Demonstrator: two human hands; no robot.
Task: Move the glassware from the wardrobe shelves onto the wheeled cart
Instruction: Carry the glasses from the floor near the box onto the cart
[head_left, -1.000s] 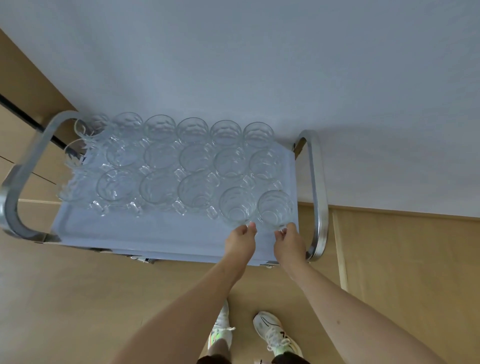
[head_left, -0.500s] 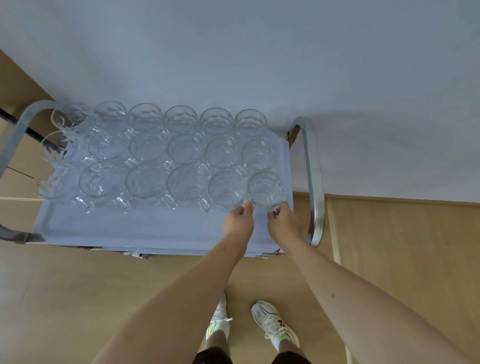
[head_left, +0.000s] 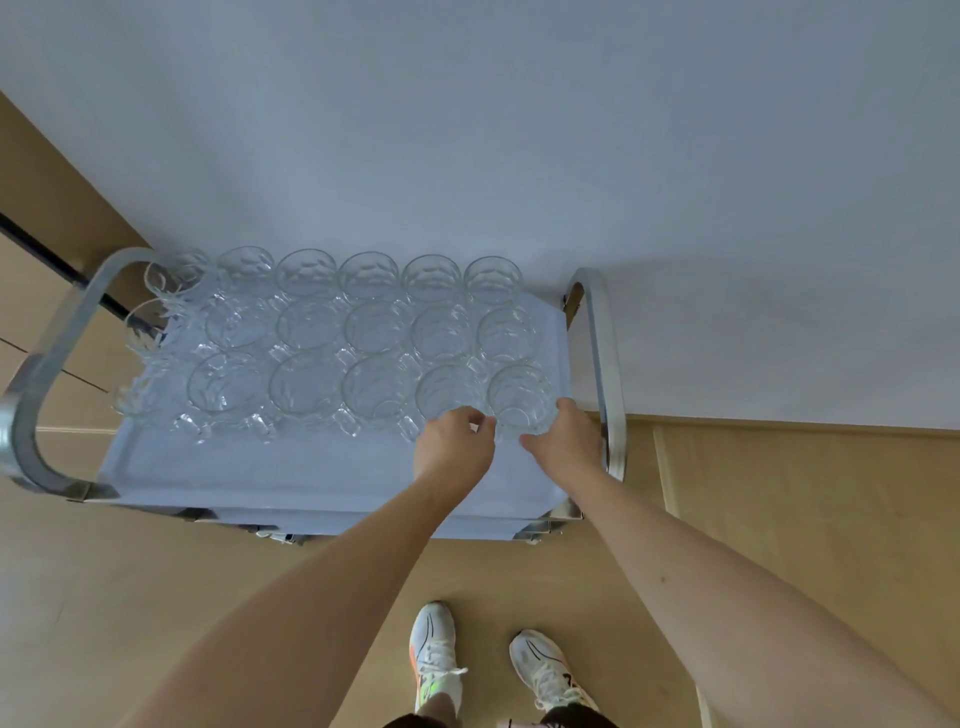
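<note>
Several clear glass mugs stand in three rows on the pale blue top tray (head_left: 291, 467) of the wheeled cart. My left hand (head_left: 453, 446) rests against the near side of the front row's second mug from the right (head_left: 448, 391), thumb and forefinger pinched at its near rim. My right hand (head_left: 566, 439) curls around the near right side of the rightmost front mug (head_left: 518, 395). Both mugs stand upright on the tray, level with the front row.
Chrome tube handles rise at the cart's left end (head_left: 47, 364) and right end (head_left: 602, 364), the right one close to my right wrist. A white wall (head_left: 519, 130) is directly behind the cart. The floor is wood, and my shoes (head_left: 436, 654) are below.
Both hands have pushed the two right front mugs away from me into line with the front row. My right hand has spread around its mug's side.
</note>
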